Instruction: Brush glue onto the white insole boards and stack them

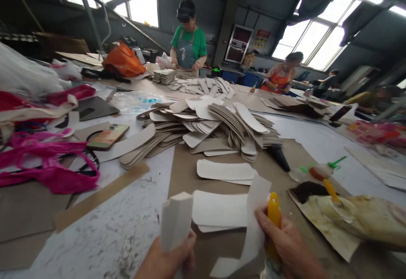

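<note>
My left hand (174,253) is closed round a small upright bundle of white card strips (176,220). In my right hand (282,241) are a long, bent white card strip (256,211), pinched at the thumb, and a yellow-handled tool (273,209) with a hole at its top end. The tool's lower end is whitish and partly cut off by the frame, so its kind is unclear. Between my hands, flat white card pieces with rounded corners (218,209) lie on a brown sheet (182,173). More such pieces (225,170) lie just beyond them.
A large heap of card pieces (206,122) stands ahead. Right are a stained container (374,215) and small green-tipped bottles (322,171). A phone (109,136) and pink straps (53,167) lie left. A person in green (198,44) and one in orange (277,80) work beyond.
</note>
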The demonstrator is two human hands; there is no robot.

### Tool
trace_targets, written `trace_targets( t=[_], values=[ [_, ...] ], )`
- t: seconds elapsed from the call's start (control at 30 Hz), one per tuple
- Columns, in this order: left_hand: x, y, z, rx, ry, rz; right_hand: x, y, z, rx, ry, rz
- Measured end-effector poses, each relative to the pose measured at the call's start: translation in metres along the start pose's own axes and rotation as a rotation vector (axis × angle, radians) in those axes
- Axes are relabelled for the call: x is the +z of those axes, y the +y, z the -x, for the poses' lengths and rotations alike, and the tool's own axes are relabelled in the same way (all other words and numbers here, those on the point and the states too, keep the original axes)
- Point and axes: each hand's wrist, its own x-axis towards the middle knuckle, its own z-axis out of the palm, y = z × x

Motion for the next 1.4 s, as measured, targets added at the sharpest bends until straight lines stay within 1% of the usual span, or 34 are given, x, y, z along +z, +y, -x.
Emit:
trace_targets(
  t=[0.07, 0.1, 0.17, 0.23, 0.33, 0.37, 0.43, 0.5, 0.53, 0.6, 0.73, 0.87, 0.93, 1.03, 1.17, 1.3, 1.4],
  values=[
    [0.0, 0.006, -0.007, 0.0, 0.089, -0.017, -0.007, -0.001, -0.002, 0.022, -0.085, 0.103],
    [0.002, 0.008, -0.009, -0.009, 0.109, -0.008, -0.009, -0.001, -0.003, 0.03, -0.125, 0.155],
    [0.006, 0.013, -0.01, -0.035, 0.093, 0.029, -0.008, -0.002, -0.004, 0.034, -0.184, 0.247],
    [0.01, 0.017, -0.009, -0.057, 0.086, 0.046, -0.004, -0.004, -0.005, 0.01, -0.205, 0.327],
    [0.01, 0.022, -0.009, -0.046, 0.15, 0.005, 0.005, -0.011, -0.008, -0.056, -0.261, 0.47],
    [0.008, 0.024, -0.011, -0.026, 0.17, -0.019, 0.008, -0.014, -0.009, -0.07, -0.312, 0.514],
    [0.004, 0.028, -0.016, 0.019, 0.183, -0.068, 0.013, -0.019, -0.014, -0.079, -0.458, 0.579],
    [-0.001, 0.032, -0.022, 0.03, 0.191, -0.094, 0.019, -0.025, -0.023, -0.052, -0.601, 0.64],
    [-0.002, 0.033, -0.025, 0.021, 0.19, -0.097, 0.022, -0.027, -0.029, -0.035, -0.65, 0.684],
    [-0.003, 0.035, -0.031, -0.006, 0.177, -0.109, 0.027, -0.032, -0.042, -0.032, -0.698, 0.811],
    [-0.002, 0.032, -0.043, -0.047, 0.146, -0.155, 0.039, -0.038, -0.065, -0.095, -0.7, 1.072],
    [-0.003, 0.024, -0.051, -0.027, 0.136, -0.178, 0.048, -0.039, -0.074, -0.113, -0.684, 1.229],
    [-0.003, 0.024, -0.051, -0.043, 0.146, -0.195, 0.051, -0.037, -0.076, -0.152, -0.687, 1.285],
    [0.001, 0.033, -0.048, -0.075, 0.139, -0.224, 0.053, -0.035, -0.078, -0.211, -0.665, 1.383],
    [0.006, 0.042, -0.046, -0.08, 0.125, -0.254, 0.056, -0.035, -0.079, -0.234, -0.644, 1.473],
    [0.006, 0.044, -0.049, -0.091, 0.127, -0.283, 0.058, -0.038, -0.078, -0.215, -0.648, 1.511],
    [0.006, 0.046, -0.053, -0.076, 0.128, -0.315, 0.058, -0.037, -0.078, -0.232, -0.64, 1.514]
  ],
)
